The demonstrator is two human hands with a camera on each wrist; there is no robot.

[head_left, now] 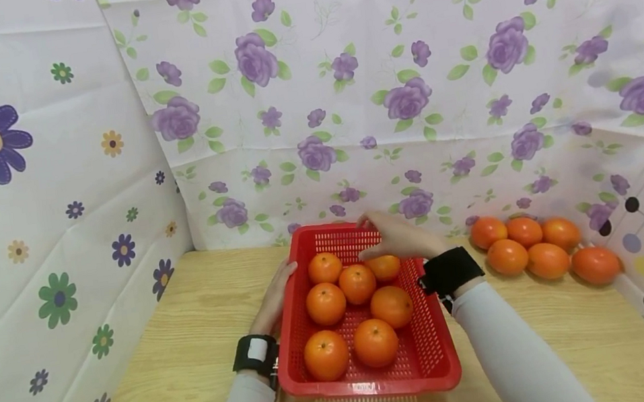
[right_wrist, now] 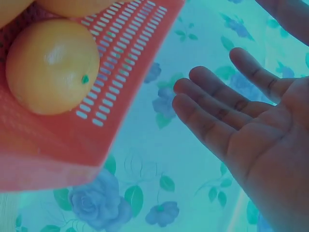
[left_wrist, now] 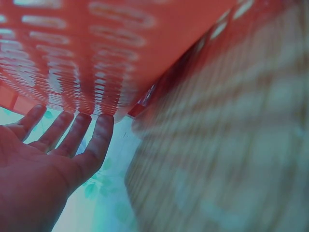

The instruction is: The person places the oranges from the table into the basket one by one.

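A red plastic basket [head_left: 432, 342] with slotted walls stands on the table, several oranges [head_left: 375, 343] inside it. My left hand [head_left: 276, 295] is at the basket's left side; in the left wrist view its nearly straight fingertips [left_wrist: 104, 126] touch the slotted outer wall. My right hand [head_left: 400, 237] hovers by the back right rim, above an orange [head_left: 384, 267] that it partly covers in the head view. The right wrist view shows its fingers [right_wrist: 207, 121] spread and extended, holding nothing, apart from the basket wall.
Several glossy orange-red oval fruits [head_left: 548, 260] lie in two rows on the wooden table [head_left: 193, 333] at the back right. A flowered sheet [head_left: 308, 94] hangs behind the table, with patterned sheets along the left and right sides.
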